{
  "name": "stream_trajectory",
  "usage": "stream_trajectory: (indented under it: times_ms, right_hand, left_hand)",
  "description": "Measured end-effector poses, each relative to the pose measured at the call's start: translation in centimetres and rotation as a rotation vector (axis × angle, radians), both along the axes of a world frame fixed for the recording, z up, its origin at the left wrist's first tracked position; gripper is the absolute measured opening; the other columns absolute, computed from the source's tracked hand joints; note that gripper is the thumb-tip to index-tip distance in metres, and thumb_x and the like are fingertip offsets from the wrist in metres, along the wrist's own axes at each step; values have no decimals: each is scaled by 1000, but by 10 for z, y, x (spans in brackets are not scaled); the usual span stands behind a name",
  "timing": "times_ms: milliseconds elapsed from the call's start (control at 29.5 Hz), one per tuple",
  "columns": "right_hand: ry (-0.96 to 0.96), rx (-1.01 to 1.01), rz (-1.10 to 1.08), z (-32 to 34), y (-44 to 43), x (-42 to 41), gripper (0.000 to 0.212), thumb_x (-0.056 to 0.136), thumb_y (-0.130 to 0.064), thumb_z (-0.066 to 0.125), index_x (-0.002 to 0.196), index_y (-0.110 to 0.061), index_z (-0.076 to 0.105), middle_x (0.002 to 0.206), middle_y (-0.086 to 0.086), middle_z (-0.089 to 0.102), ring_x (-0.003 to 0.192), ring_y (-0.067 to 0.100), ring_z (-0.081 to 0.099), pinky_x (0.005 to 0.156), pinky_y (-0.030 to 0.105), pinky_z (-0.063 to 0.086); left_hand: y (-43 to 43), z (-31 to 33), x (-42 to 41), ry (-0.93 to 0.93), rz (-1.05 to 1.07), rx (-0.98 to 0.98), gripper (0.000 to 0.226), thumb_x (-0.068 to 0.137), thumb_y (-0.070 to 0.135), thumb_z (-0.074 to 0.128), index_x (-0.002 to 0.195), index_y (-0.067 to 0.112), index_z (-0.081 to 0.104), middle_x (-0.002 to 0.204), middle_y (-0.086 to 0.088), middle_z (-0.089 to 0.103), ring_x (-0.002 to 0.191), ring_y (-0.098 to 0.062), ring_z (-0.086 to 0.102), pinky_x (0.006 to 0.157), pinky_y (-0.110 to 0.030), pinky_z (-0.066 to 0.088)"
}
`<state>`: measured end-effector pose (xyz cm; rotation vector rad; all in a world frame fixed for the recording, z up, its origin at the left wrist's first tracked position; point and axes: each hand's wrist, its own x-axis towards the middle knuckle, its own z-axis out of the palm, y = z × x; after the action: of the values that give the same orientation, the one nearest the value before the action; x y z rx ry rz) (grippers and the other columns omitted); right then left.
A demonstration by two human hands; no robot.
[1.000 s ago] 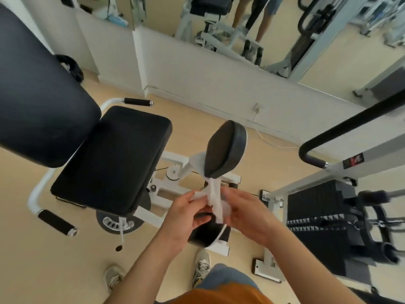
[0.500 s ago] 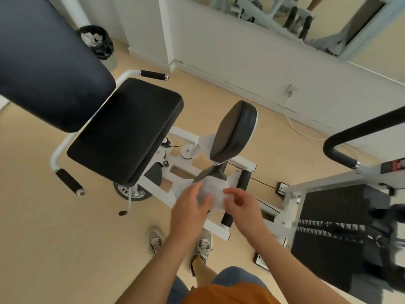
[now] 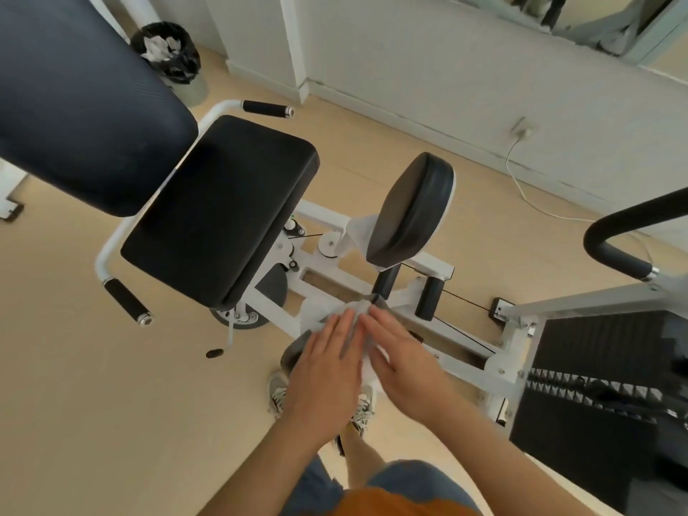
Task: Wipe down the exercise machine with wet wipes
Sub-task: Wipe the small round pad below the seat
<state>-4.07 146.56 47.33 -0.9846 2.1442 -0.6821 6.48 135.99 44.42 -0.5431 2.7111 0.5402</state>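
Beige gym floor. My left hand (image 3: pixel 327 363) and right hand (image 3: pixel 404 370), fingers straight, press a wet wipe (image 3: pixel 370 368) flat; unpinched, it could slip.

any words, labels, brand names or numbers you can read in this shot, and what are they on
No text can be read in this view.
The seat pad and white frame show no label or brand.
The weight stack shows no legible numbers; it is dark and partly blurred.
The wet wipe is plain white.
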Motion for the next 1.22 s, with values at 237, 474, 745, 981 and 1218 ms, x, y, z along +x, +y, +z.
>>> stream_trajectory:
  times_ms: [237,474,745,981,1218]
  right_hand:
    - [-158,75,-109,-5,1,32,64,100,-9,43,154,-28,15,138,-1,51,103,-14,49,82,-3,33]
    - [-281,85,-426,-22,-11,17,53,103,-28,42,152,-32,22,154,-7,35,139,7,33,115,31,28]
    - [160,303,-270,-35,-58,22,74,91,-63,22,150,-19,18,149,3,35,135,25,40,103,49,44]
    - [182,98,-412,-34,-105,-5,41,104,-29,36,145,-25,43,147,-16,40,142,5,29,119,28,22]
    - [269,-17,-212,-42,-102,-21,49,99,-57,27,146,-44,28,148,-26,34,141,-8,23,114,24,26]
  left_hand:
    - [-21,13,-6,106,153,51,37,102,38,28,137,27,39,137,7,50,132,-14,43,115,-40,26]
    - [-26,-12,-45,-47,-1,-32,39,101,41,36,129,15,39,114,-7,63,95,-23,64,68,-35,47]
    - [-54,-68,75,48,313,718,73,88,77,17,151,43,1,160,18,10,145,-4,18,114,-38,32]
    - [-20,-83,-3,458,566,1155,92,89,69,45,152,33,-12,161,7,9,146,-9,20,113,-41,35]
    - [-60,-122,-87,562,972,1120,63,94,67,26,150,44,8,160,10,15,145,-11,20,117,-43,28]
